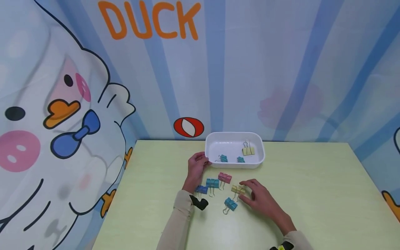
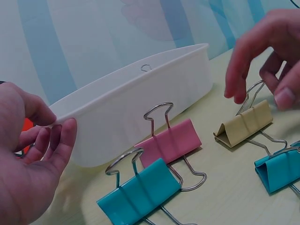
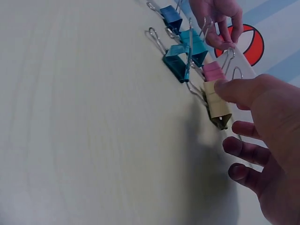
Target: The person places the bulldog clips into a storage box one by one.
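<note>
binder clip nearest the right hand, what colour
The binder clip is pale yellow; the left wrist view shows it best.

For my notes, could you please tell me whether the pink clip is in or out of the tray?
Out: the pink clip lies on the table, in front of the tray.

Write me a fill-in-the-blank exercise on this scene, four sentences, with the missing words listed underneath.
The left grip pinches the rim of a tray coloured ____.
Inside the tray, the clips that show number ____.
On the table, the clip nearest the right grip is ____.
The orange word on the backdrop reads ____.

Missing words: white; three; yellow; DUCK.
</note>
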`<act>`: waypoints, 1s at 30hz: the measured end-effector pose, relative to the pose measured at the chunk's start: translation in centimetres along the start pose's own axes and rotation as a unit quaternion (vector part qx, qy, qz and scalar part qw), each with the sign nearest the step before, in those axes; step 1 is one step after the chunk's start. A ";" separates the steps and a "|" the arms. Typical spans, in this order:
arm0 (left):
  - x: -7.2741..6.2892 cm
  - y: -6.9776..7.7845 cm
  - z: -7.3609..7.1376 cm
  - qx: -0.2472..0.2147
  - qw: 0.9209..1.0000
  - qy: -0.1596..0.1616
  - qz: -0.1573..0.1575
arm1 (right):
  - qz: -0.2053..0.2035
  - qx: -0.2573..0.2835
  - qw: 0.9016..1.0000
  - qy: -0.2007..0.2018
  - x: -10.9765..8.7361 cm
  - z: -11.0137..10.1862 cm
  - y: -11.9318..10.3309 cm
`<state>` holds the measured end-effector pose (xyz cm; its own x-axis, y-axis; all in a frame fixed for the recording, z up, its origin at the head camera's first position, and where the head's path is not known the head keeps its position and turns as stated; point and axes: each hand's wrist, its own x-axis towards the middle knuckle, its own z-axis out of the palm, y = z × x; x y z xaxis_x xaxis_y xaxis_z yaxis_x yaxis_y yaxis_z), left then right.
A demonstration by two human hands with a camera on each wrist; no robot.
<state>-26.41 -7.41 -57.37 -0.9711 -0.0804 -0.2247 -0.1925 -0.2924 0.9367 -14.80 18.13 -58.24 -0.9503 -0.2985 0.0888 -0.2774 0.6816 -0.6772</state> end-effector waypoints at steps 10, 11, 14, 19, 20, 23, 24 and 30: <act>-0.1 0.0 0.0 -0.002 1.000 0.000 -0.009 | 0.003 -0.017 1.000 0.022 0.0 1.0 1.2; -0.1 0.0 0.0 -0.002 1.000 0.000 -0.010 | 0.003 -0.019 1.000 0.024 0.1 1.1 1.2; -0.1 0.1 0.0 0.000 1.000 0.000 -0.009 | 0.005 -0.022 0.999 0.031 0.1 1.2 1.2; -0.2 0.2 0.1 -0.005 1.000 -0.002 -0.009 | 0.003 -0.027 0.999 0.045 0.2 1.3 1.2; -0.2 0.2 0.1 -0.005 1.000 -0.002 -0.009 | 0.002 -0.028 0.998 0.048 0.2 1.4 1.2; -0.2 0.2 0.1 -0.006 1.000 -0.001 -0.009 | -0.002 -0.029 0.998 0.051 0.2 1.4 1.2; -0.3 0.2 0.1 -0.006 1.000 -0.001 -0.010 | -0.002 -0.029 0.998 0.052 0.2 1.3 1.2; -0.2 0.2 0.1 -0.005 1.000 -0.002 -0.007 | -0.007 -0.021 0.998 0.057 0.2 1.2 0.9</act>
<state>-26.24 -7.37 -57.09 -0.9688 -0.0731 -0.2370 -0.2048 -0.3034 0.9306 -15.06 17.90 -59.73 -0.9556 -0.2321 0.1817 -0.2939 0.7056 -0.6447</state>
